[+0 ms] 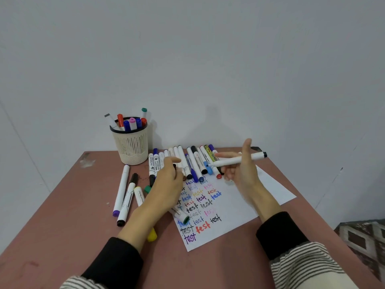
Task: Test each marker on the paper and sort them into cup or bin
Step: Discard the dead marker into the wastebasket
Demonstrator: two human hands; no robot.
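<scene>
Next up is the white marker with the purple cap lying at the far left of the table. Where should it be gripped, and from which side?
Grip the white marker with the purple cap at mid-barrel, coming straight down from above. It lies flat on the brown table, its left side free; the black-capped white marker lies apart on its right, nearest at the cap end. Pinch across the barrel with fingers on both long sides.

Soft, even indoor light, fairly bright, with no glare. A faint grey shadow falls on the wall (208,126) toward 12 o'clock, and the cup (131,142) casts one to its 3 o'clock. Edges bow (wide-angle lens); hands slightly blurred.
</scene>
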